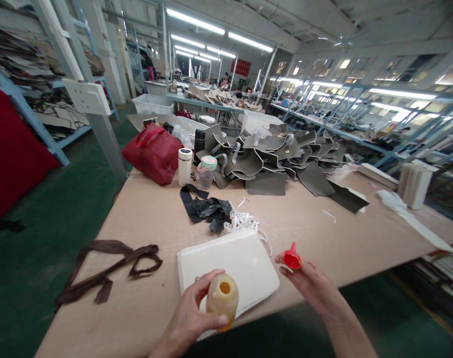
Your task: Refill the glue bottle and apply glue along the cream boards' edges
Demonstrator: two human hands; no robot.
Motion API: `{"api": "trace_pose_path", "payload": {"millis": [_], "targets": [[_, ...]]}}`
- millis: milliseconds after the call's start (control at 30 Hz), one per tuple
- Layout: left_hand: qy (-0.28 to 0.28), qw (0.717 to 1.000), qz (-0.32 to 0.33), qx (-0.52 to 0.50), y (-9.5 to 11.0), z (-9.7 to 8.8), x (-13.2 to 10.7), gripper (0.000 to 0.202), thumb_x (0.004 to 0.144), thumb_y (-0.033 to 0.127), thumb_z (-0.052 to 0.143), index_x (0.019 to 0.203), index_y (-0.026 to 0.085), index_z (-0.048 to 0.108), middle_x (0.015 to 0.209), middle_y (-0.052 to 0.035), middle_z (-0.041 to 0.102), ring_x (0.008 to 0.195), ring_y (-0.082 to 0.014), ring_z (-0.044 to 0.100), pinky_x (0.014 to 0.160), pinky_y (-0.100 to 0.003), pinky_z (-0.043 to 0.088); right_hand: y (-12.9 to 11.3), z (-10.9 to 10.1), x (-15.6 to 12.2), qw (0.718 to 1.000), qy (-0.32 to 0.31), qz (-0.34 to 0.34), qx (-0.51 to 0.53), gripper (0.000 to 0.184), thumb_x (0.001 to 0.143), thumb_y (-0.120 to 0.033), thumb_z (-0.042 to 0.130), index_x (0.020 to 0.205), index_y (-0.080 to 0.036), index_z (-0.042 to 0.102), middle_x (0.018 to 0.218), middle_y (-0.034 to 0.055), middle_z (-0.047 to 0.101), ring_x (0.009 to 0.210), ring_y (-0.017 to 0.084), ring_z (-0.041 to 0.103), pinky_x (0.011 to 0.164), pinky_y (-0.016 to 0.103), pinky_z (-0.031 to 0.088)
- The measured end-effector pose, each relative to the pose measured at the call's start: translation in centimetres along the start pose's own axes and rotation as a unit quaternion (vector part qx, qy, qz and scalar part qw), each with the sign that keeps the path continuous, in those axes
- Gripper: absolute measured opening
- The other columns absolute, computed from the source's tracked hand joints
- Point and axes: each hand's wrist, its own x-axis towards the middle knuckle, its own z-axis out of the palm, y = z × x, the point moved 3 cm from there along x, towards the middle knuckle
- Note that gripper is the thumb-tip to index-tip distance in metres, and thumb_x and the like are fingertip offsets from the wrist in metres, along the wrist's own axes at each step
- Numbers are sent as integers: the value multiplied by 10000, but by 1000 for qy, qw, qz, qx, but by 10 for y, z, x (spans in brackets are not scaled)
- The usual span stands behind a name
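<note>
My left hand (196, 308) is wrapped round a yellowish translucent glue bottle (223, 301) whose round mouth is uncapped and tilted toward me. Off to the right, my right hand (312, 283) grips a red nozzle cap (292, 258) with its wide hollow end facing me and its thin tip pointing up. Bottle and cap are apart. Beneath the bottle lies a stack of cream-white flat panels (226, 258) with rounded corners, partly hidden by my left hand.
Behind the panels are white strips (243, 219) and black straps (211, 209). A brown fabric band (111, 263) lies left. Farther back stand a red bag (155, 154), a white flask (185, 167), a plastic cup (207, 172) and a heap of grey-green pieces (265, 181). The table edge is nearest me.
</note>
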Motion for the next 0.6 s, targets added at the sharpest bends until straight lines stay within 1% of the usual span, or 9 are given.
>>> {"api": "trace_pose_path", "payload": {"millis": [33,100,167,233,300,367,467,533,600], "targets": [[-11,1000,5,21,5,7,1,819,431,463,864,1165,163,658,1266,-142,578,1218,-355,477,1098,-442,289,-11,8,-8,1000,2,-12,4,395,743,-645,596,835,-280,715,991,71,678,989,233,599,896,383,455],[-31,998,19,58,17,22,4,783,455,437,858,1167,180,659,1244,-127,593,1209,-348,479,1103,-456,273,-31,28,-23,999,-2,-36,-20,363,725,-586,665,916,-282,723,1064,78,662,1064,250,570,967,389,415],[-49,995,33,82,29,37,5,736,474,405,854,1154,195,666,1210,-112,611,1182,-340,494,1087,-461,291,-48,47,-36,989,-4,-91,-115,339,711,-533,710,939,-283,724,1130,77,639,1123,267,538,998,395,398],[-69,993,43,88,38,50,7,697,484,372,853,1136,203,674,1189,-103,620,1157,-330,508,1062,-448,324,-62,61,-46,957,-5,-174,-231,258,757,-506,681,911,-303,723,1119,51,641,1115,242,544,966,349,432],[-87,992,49,77,45,61,9,682,479,341,855,1122,199,680,1166,-98,628,1130,-321,523,1034,-425,354,-71,65,-56,916,-4,-252,-313,183,830,-462,620,909,-323,709,1072,18,651,1078,190,563,918,269,455],[-104,991,53,68,49,71,12,670,472,312,856,1108,192,685,1138,-92,636,1100,-312,535,1012,-404,370,-75,60,-65,879,1,-304,-368,147,866,-399,595,955,-325,684,1050,-2,649,1083,159,555,921,225,441],[-137,987,47,64,50,94,17,645,472,265,846,1093,185,690,1099,-78,645,1051,-296,548,979,-380,391,-74,40,-80,837,27,-337,-430,164,882,-354,575,1015,-301,655,1062,9,637,1119,170,533,957,247,425],[-154,986,34,61,47,115,21,642,474,232,832,1096,172,686,1105,-79,642,1052,-294,547,969,-367,395,-72,22,-90,816,57,-339,-464,181,889,-361,558,1024,-282,651,1061,31,639,1096,191,553,926,269,454],[-157,985,31,68,43,142,23,661,474,207,821,1115,150,673,1123,-93,634,1069,-300,540,978,-363,385,-68,1,-100,793,104,-338,-495,206,887,-381,557,1037,-268,642,1068,43,644,1057,203,580,875,283,484]]}}
